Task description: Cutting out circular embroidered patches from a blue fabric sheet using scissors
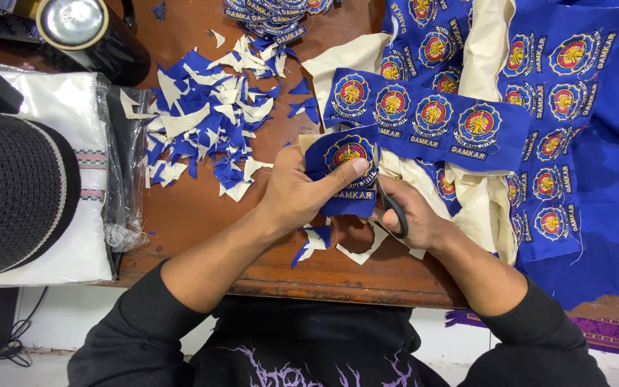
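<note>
My left hand grips a blue embroidered patch with a round gold and red emblem, thumb pressed on its face. My right hand holds black-handled scissors just right of the patch, with the blades hidden under the cloth. A long strip of the same blue patches on cream backing runs to the right. More rows of patches lie on a large blue cloth at the right.
A heap of blue and cream fabric scraps lies on the wooden table at the left. A stack of cut patches sits at the top. A black cap, bagged white cloth and a black tape roll are on the far left.
</note>
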